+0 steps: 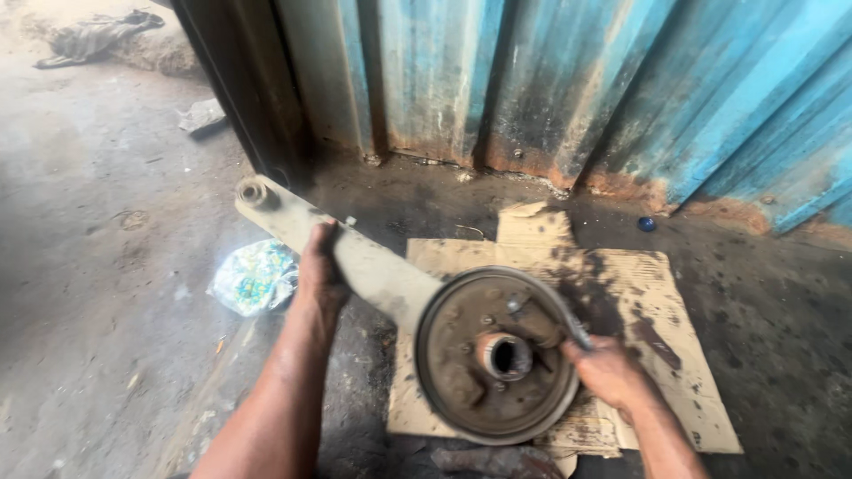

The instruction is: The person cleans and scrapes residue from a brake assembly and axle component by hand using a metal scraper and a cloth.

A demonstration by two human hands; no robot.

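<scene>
A crumpled plastic bag [255,277] lies on gritty concrete. The left hand [319,270] wraps its fingers around a long, pale metal arm [342,253]. That arm ends in one round, rusty brake plate [495,355], raised over stained cardboard [657,302]. The right hand [608,372] grips the plate's rim, fingers curled.
</scene>
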